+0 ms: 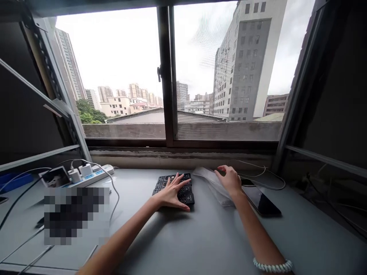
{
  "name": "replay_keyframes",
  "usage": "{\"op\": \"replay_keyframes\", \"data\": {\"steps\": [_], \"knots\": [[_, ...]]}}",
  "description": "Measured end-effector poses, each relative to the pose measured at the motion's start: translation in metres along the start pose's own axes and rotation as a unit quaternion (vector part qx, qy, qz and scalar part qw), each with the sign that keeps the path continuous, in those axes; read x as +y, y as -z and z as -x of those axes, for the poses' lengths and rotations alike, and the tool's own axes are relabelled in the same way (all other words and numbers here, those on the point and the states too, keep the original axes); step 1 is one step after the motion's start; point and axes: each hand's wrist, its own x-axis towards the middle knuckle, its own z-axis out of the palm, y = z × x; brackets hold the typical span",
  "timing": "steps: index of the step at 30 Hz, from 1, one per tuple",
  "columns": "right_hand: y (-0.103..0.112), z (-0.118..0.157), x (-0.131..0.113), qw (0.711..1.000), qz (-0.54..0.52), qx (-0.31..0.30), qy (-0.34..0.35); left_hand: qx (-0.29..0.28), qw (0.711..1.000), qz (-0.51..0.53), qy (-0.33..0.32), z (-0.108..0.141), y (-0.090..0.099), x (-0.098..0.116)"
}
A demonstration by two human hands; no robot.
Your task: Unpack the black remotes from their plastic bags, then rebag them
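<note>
Several black remote controls (188,190) lie side by side on the grey desk. My left hand (172,192) rests over them with its fingers spread wide, hiding their middle part. To the right, a clear plastic bag (213,185), partly smeared by motion, lies beside and under my right hand (230,179). That hand hovers at the bag's right edge, thumb and fingertips apart, and I see nothing gripped between them. A pale coiled band (272,265) circles my right wrist.
A dark smartphone (262,200) lies right of my right forearm, with a white cable (275,183) behind it. At the left stand a power strip (99,175) with plugs, a blue tray (17,182) and loose cables. The window wall (183,160) bounds the desk's back.
</note>
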Motion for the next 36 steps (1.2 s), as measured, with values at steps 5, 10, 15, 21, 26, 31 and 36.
{"op": "replay_keyframes", "data": {"steps": [5, 10, 15, 21, 26, 31, 36], "knots": [[-0.007, 0.010, -0.006, 0.994, 0.041, -0.096, 0.027, -0.020, 0.998, 0.000, 0.051, -0.009, -0.008, -0.006], [-0.013, 0.022, -0.010, 0.979, 0.117, -0.151, 0.068, -0.003, 0.993, -0.011, 0.121, -0.007, -0.017, -0.009], [-0.019, 0.030, -0.017, 0.987, 0.089, -0.064, 0.117, 0.020, 0.971, -0.023, 0.238, 0.004, -0.013, -0.029], [-0.029, 0.046, -0.036, 0.976, -0.089, -0.005, 0.199, 0.054, 0.935, -0.035, 0.348, 0.033, 0.001, -0.069], [-0.038, 0.058, -0.042, 0.951, -0.102, -0.113, 0.269, 0.100, 0.915, -0.035, 0.390, 0.042, 0.006, -0.089], [-0.048, 0.060, -0.035, 0.922, -0.082, -0.203, 0.318, 0.132, 0.909, -0.033, 0.394, 0.041, 0.006, -0.094], [-0.049, 0.062, -0.037, 0.910, -0.060, -0.225, 0.344, 0.209, 0.906, -0.098, 0.354, 0.038, 0.010, -0.082]]}}
